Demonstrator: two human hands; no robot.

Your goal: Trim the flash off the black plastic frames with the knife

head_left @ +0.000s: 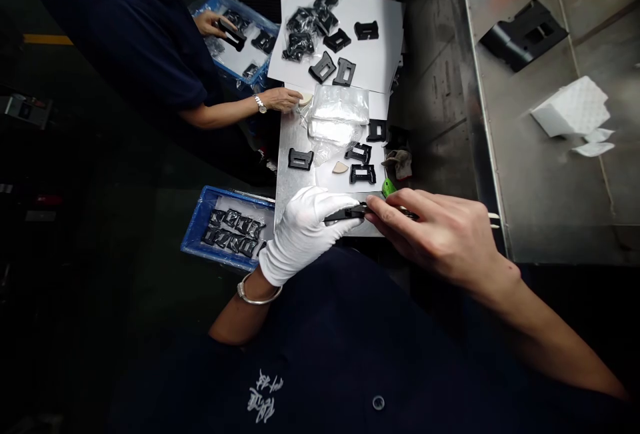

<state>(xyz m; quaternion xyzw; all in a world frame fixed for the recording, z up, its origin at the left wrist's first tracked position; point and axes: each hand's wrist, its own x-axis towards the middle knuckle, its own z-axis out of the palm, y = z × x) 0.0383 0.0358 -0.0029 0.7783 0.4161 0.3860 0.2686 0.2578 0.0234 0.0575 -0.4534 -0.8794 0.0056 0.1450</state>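
My left hand (313,221), in a white glove, is closed around a black plastic part (345,213) and holds it edge-on above the near end of the table. My bare right hand (440,234) is closed, its fingertips at the right end of that part. Behind this hand pokes out the pale end of a thin tool (494,221); its kind is hidden by the fingers. Just beyond the right fingertips shows a green object (388,187). Black plastic frames (363,174) and a beige wedge-shaped piece (340,167) lie on the table ahead of my hands.
A co-worker's hand (283,99) touches another beige piece; their other hand (209,24) holds a black frame over a blue crate (220,1). Clear plastic bags (340,111) lie mid-table. A second blue crate (193,237) stands left. On the metal bench (515,207) at right lies crumpled white paper (573,109).
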